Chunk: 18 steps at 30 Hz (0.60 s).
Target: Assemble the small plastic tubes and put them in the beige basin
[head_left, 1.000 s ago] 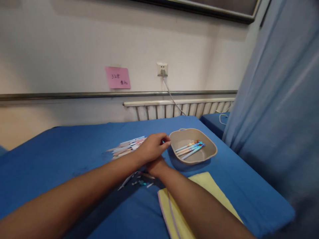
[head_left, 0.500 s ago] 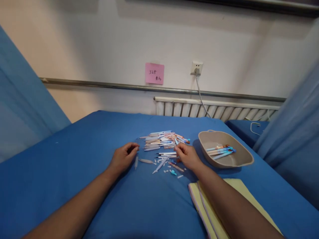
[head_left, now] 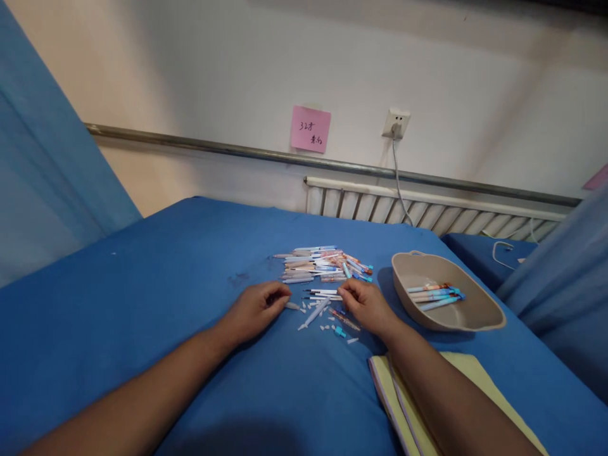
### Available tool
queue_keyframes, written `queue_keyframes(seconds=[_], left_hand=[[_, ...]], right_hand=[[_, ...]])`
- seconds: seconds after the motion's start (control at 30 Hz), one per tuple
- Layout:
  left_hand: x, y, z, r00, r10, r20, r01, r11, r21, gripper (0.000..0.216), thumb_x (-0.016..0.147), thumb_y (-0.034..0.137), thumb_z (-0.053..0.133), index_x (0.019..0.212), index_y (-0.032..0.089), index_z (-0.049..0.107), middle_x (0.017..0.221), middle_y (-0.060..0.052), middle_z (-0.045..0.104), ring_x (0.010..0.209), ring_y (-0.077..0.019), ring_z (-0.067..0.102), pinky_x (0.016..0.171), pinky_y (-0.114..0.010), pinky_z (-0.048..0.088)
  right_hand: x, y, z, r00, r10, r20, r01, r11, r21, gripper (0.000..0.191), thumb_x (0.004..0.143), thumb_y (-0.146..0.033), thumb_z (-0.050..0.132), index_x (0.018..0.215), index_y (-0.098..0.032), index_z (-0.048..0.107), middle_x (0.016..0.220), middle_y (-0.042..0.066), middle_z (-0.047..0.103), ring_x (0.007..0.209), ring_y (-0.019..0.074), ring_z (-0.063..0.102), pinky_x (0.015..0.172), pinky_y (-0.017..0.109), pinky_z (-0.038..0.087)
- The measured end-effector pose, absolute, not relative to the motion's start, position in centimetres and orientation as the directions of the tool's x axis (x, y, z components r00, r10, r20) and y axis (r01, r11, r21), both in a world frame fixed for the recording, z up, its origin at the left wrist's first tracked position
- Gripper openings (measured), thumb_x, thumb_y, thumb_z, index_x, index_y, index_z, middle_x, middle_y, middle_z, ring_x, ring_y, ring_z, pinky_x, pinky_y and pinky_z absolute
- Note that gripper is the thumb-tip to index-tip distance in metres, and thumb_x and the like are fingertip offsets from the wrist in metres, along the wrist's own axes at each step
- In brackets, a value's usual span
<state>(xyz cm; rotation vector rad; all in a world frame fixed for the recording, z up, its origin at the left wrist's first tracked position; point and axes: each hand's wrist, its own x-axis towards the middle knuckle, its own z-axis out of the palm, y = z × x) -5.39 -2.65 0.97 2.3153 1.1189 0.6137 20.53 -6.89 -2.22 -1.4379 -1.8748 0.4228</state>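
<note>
My left hand (head_left: 259,310) is low over the blue cover, its thumb and index finger drawn together in a pinch. Whatever lies between them is hidden. Just past those fingertips shows the end of a pale pen barrel (head_left: 291,306). My right hand (head_left: 365,305) is closed, and a light-blue pen barrel (head_left: 346,270) sticks up from its fingers. Between the hands lie thin white refills (head_left: 321,294), a lilac pen barrel (head_left: 316,313), small pale tips (head_left: 325,327), a turquoise piece (head_left: 339,331) and a patterned barrel (head_left: 345,318). Behind them is a pile of pen parts (head_left: 313,263).
A beige basket (head_left: 482,310) with several blue-and-orange pens (head_left: 437,294) stands at the right. My right forearm passes over a folded yellow towel (head_left: 456,367). A radiator (head_left: 370,201) and a rail (head_left: 228,149) run along the wall. Blue curtains (head_left: 52,145) hang at both sides.
My left hand has moved right, over the pale barrels, and its fingers have drawn closer together. My right hand stays beside the refills. The whole view has shifted slightly.
</note>
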Motion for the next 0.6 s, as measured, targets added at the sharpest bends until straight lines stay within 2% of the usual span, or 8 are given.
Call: queue_keyframes(seconds=[0.2, 0.37, 0.6], left_hand=[[-3.6, -4.8, 0.7, 0.72, 0.687, 0.097, 0.581, -0.673, 0.458, 0.02, 0.086, 0.031, 0.047, 0.095, 0.022, 0.062, 0.086, -0.002, 0.065, 0.079, -0.0173, 0.058, 0.073, -0.027, 0.042], [-3.0, -4.9, -0.1, 0.721, 0.689, 0.073, 0.618, -0.687, 0.383, 0.023, 0.083, 0.035, 0.052, 0.101, 0.023, 0.06, 0.093, -0.004, 0.064, 0.086, -0.0204, 0.057, 0.075, -0.03, 0.042], [-2.4, -4.9, -0.3, 0.711, 0.699, 0.081, 0.662, -0.703, 0.259, 0.019, 0.087, 0.026, 0.044, 0.092, 0.022, 0.061, 0.087, -0.004, 0.062, 0.08, -0.0206, 0.057, 0.071, -0.031, 0.042]], right_hand=[[20.7, -6.5, -2.6, -0.083, 0.942, 0.326, 0.69, 0.29, -0.663, 0.023, 0.088, -0.033, 0.045, 0.075, -0.019, 0.058, 0.061, -0.001, 0.059, 0.058, 0.0123, 0.053, 0.055, 0.021, 0.036], [20.8, -6.2, -3.0, -0.057, 0.947, 0.316, 0.663, 0.272, -0.697, 0.022, 0.088, -0.033, 0.046, 0.075, -0.019, 0.058, 0.06, -0.001, 0.06, 0.057, 0.0128, 0.055, 0.054, 0.021, 0.038], [20.4, -6.1, -3.2, -0.094, 0.942, 0.322, 0.665, 0.3, -0.684, 0.017, 0.087, -0.028, 0.048, 0.078, -0.02, 0.06, 0.066, -0.001, 0.061, 0.062, 0.0125, 0.055, 0.057, 0.021, 0.039]])
